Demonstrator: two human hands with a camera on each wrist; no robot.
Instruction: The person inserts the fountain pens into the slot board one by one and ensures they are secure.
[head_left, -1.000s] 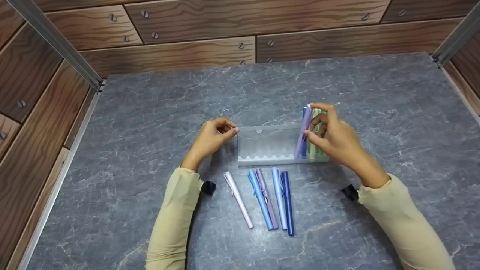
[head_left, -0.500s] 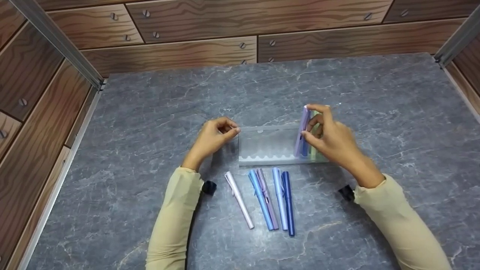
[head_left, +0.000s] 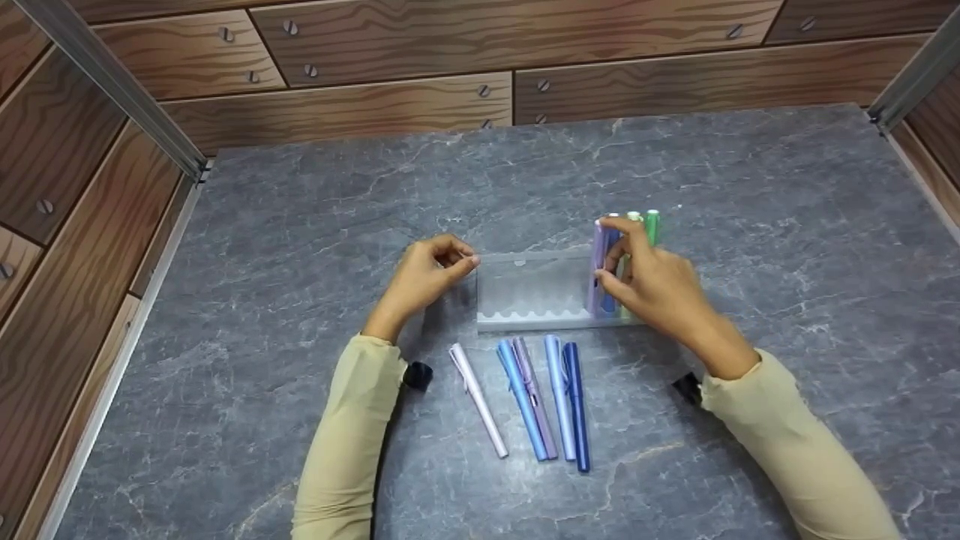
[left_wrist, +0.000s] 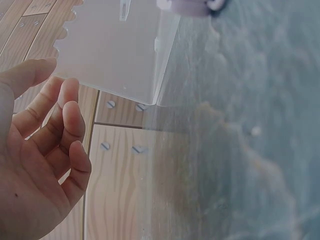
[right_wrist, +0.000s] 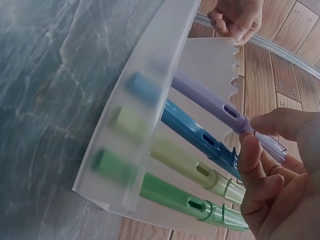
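Observation:
A clear frosted pen stand [head_left: 532,324] with a notched strip stands on the table. My left hand [head_left: 427,274] pinches its upper left corner between thumb and fingertips. Toward the stand's right part, my right hand [head_left: 664,281] holds a lavender pen [right_wrist: 207,100] between thumb and fingers, a fingertip at its top. The pen is nearly upright, its lower end behind the stand's frosted front lip. Beside it in the stand are a blue pen [right_wrist: 192,132], a pale green pen [right_wrist: 182,159] and a green pen [right_wrist: 172,196], partly hidden by my right hand in the head view.
Several pens lie in front of the stand: a pale lilac one [head_left: 480,405], a light blue one [head_left: 520,401], a purple one [head_left: 541,420], another light blue one [head_left: 559,397] and a dark blue one [head_left: 577,409]. Wood-patterned walls [head_left: 390,112] border the grey marbled table [head_left: 337,202].
My right hand has moved slightly left and down with the lavender pen, which has gone from leaning to nearly upright left of the blue pen. My left hand has stayed put.

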